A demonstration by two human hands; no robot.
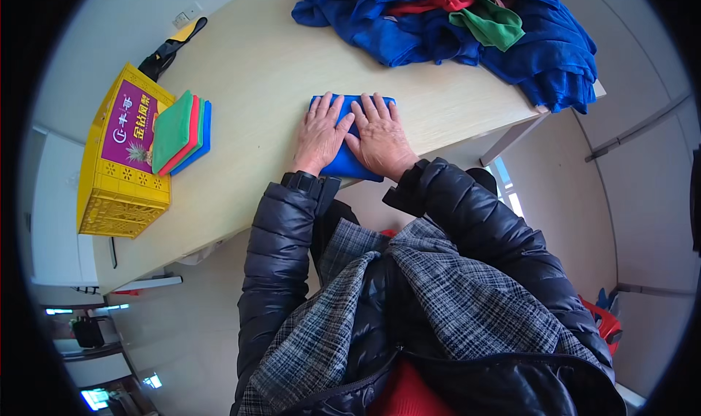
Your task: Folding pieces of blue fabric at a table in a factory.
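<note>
A folded blue cloth (343, 164) lies on the pale wooden table (248, 87) near its front edge. My left hand (320, 135) and my right hand (380, 137) both press flat on top of it, fingers spread, side by side and touching. Most of the cloth is hidden under the palms. Dark padded sleeves cover both forearms.
A heap of unfolded blue, red and green cloths (467, 22) fills the table's far right. At the left a yellow plastic crate (120, 160) carries a stack of folded green, red and blue cloths (179, 131). A black strap (168, 51) lies beyond the crate.
</note>
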